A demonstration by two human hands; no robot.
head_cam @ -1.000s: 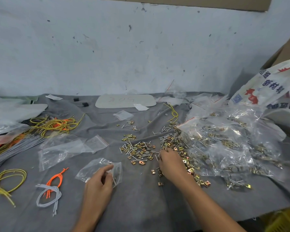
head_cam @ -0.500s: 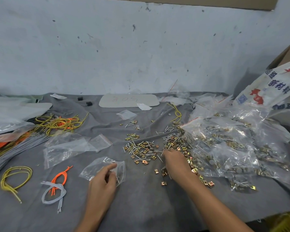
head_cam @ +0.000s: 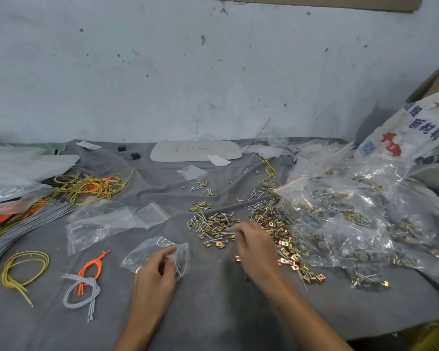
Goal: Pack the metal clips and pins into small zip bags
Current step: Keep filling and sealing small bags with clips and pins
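Observation:
A loose heap of brass-coloured metal clips (head_cam: 214, 228) mixed with silver pins (head_cam: 200, 220) lies mid-table on the grey cloth. My right hand (head_cam: 255, 245) rests palm down at the heap's right edge, fingers curled onto the pieces; what it grips is hidden. My left hand (head_cam: 157, 273) pinches a small clear zip bag (head_cam: 147, 252) with a few pins inside, lying just left of the heap. More clips (head_cam: 293, 258) trail toward the front right.
Filled zip bags (head_cam: 352, 219) pile up at the right beside a printed white sack (head_cam: 416, 133). Empty zip bags (head_cam: 107, 221) lie left of centre. Yellow, orange and grey cords (head_cam: 86, 186) cover the left; small cord bundles (head_cam: 83, 285) lie near the front edge.
My right hand has slid a little left and forward over the clip heap. My left hand keeps its pinch on the small bag in nearly the same spot.

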